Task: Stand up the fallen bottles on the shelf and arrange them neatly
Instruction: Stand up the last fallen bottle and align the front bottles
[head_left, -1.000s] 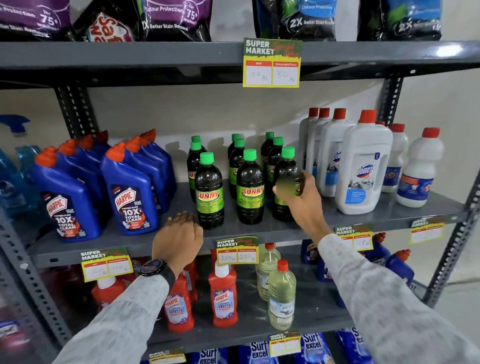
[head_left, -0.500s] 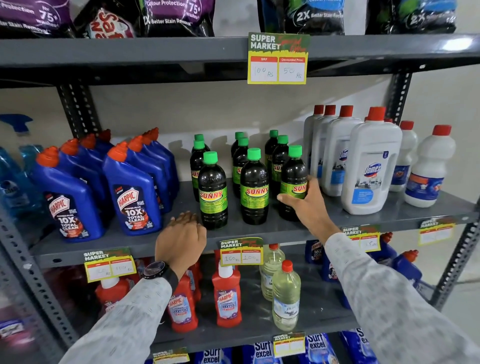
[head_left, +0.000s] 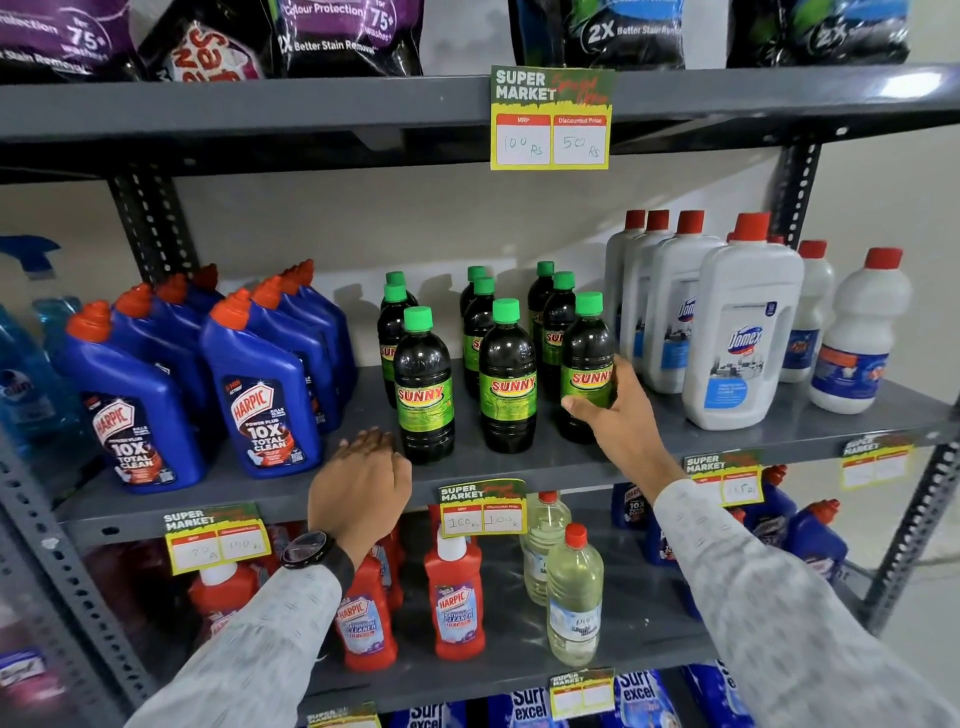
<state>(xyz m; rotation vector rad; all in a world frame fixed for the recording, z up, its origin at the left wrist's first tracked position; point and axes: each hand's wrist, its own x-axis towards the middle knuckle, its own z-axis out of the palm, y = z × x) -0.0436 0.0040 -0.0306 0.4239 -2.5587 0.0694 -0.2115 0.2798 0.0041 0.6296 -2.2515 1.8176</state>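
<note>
Bright, even light; sharp centre, warped edges.

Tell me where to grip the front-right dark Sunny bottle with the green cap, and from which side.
Grip the dark green-capped Sunny bottle around its labelled middle, from the right front, as the right hand does: it stands upright, another bottle crowds its left, and the white Domex bottle leaves a gap.

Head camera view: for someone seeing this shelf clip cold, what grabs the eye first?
The right hand wraps the front-right green-capped Sunny bottle, standing upright mid-shelf among three neat rows of dark bottles. The left hand, with a wristwatch, rests on the shelf edge beside the blue Harpic bottles. A yellow Super Market price tag hangs from the shelf above.
</note>
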